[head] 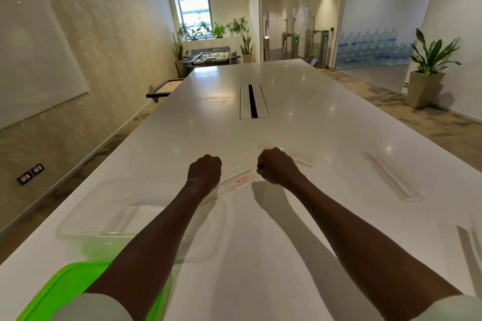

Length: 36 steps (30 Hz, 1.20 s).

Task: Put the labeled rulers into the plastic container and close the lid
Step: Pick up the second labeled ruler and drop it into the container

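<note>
Two fists hold one labeled ruler (236, 181) above the table (287, 101).
Left hand (204, 172) and right hand (273, 165) grip its ends; the clear container (86, 216) near the left edge looks empty, its green lid (62, 286) off.

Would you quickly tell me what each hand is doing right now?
Left hand: closed in a fist over the labeled ruler; grip cannot be confirmed.
Right hand: closed in a fist; any contents are hidden.

Both hands are curled into fists over the white surface (300, 101). The left hand (204, 170) and right hand (273, 165) hold the two ends of a clear labeled ruler (238, 181). An open clear container (78, 221) sits left, its green lid (52, 292) nearer; another ruler (391, 176) lies right.
</note>
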Each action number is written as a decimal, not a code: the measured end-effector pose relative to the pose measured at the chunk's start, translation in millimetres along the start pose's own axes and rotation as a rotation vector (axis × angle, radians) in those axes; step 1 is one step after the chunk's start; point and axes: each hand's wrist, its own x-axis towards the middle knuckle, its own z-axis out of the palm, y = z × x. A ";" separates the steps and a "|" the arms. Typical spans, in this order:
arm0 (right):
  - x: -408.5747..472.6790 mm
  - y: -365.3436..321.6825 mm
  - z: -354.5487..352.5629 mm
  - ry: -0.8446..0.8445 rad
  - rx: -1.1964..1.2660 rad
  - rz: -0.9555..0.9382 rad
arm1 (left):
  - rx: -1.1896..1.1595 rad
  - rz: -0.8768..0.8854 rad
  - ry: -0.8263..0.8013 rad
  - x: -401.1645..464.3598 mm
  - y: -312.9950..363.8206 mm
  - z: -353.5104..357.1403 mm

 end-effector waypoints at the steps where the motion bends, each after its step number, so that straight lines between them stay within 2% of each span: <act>1: 1.6 -0.9 4.1 -0.006 0.010 0.005 | 0.025 0.009 0.013 -0.5 -0.2 3.2; 4: 7.1 -1.7 15.8 -0.024 0.064 0.035 | 0.071 0.048 0.063 -2.0 2.0 11.7; 9: 16.1 2.9 26.5 -0.053 0.291 0.180 | 0.138 0.096 0.124 -11.1 12.4 12.0; 11: 15.8 4.1 31.5 -0.045 0.474 0.273 | 0.152 0.122 0.126 -16.3 17.9 10.7; 16: 9.3 -0.9 36.3 -0.015 1.122 0.645 | 0.186 0.163 0.157 -36.5 35.0 11.4; 18: 6.0 -4.5 37.3 -0.041 1.293 0.732 | 0.179 0.186 0.187 -46.0 40.8 10.9; 20: 2.0 -7.6 39.0 -0.077 1.387 0.778 | 0.194 0.191 0.295 -50.8 43.8 12.7; 23: -2.0 -9.5 44.4 -0.099 1.466 0.832 | 0.189 0.236 0.360 -54.3 46.1 18.5; 26: -6.7 -9.1 47.7 -0.101 1.470 0.861 | 0.151 0.231 0.290 -54.6 45.3 25.0; 32: -13.3 -4.0 50.2 -0.095 1.382 0.879 | -0.327 0.042 0.267 -48.6 40.4 21.4; 36: -17.1 -2.8 51.4 -0.042 1.284 0.885 | -0.446 -0.134 0.015 -42.0 37.5 18.7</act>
